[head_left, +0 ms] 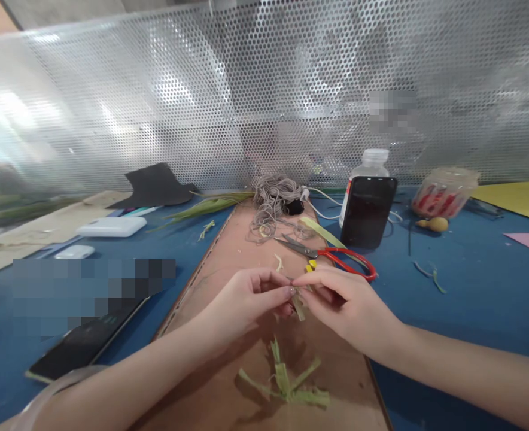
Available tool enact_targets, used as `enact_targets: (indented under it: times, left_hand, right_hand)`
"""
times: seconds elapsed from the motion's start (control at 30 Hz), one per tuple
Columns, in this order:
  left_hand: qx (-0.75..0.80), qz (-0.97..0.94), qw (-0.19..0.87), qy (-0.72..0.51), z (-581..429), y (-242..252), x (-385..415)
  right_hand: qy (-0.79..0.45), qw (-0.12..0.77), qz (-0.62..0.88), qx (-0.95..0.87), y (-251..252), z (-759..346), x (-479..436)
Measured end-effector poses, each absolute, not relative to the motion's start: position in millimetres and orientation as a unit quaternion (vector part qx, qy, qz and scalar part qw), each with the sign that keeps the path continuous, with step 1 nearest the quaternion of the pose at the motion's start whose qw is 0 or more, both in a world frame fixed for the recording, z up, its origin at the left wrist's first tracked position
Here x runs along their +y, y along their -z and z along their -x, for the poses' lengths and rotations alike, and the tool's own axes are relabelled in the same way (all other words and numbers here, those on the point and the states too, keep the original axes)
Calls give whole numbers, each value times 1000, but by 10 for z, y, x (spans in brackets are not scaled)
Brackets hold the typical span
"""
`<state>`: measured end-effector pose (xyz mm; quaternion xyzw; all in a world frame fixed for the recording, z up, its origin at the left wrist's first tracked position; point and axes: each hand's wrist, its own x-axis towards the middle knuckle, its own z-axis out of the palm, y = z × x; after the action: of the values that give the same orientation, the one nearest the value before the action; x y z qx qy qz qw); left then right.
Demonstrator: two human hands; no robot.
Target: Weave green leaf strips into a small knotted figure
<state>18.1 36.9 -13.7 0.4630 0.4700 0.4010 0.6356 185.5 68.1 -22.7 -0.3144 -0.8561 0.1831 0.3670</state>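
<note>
My left hand (pixel 260 293) and my right hand (pixel 340 299) meet over a tan leather-like board (pixel 219 281). Thumb and fingers of both are pinched on a small pale-green strip (pixel 299 306), like dried leaf or husk, whose end hangs below the fingertips; the rest of it is hidden. On the board below lies a green figure of folded leaf strips (pixel 285 380) with several arms. Red-handled scissors (pixel 347 260) lie just beyond my right hand, beside small yellow pieces (pixel 311 265).
Grey cord (pixel 276 197) is heaped at the board's far end. A phone (pixel 367 211) leans on a clear bottle (pixel 376 157). At right are a jar (pixel 445 191) and a small gourd (pixel 432 224); at left, another phone (pixel 89 341) and a white case (pixel 112 227). A perforated metal screen (pixel 264 90) stands behind.
</note>
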Motion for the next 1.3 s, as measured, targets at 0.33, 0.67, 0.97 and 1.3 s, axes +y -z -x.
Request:
enact_targets:
  times: [0.33,0.67,0.97,1.3]
  left_hand:
    - [447,-463,643,-417,-162,205,403]
    - [470,-454,643,-400,-195,106,372]
    - [466,-453,634,-420,-165,153,399]
    - [453,-531,570,-433,-149,191,401]
  right_hand:
    - [-133,376,289,-870,250,-1881,684]
    - [-120,385,286,-869,274,-1885,684]
    - [-142,384,292,-864,269,-1879,683]
    - [-185,316,339,-867,218,-1885,704]
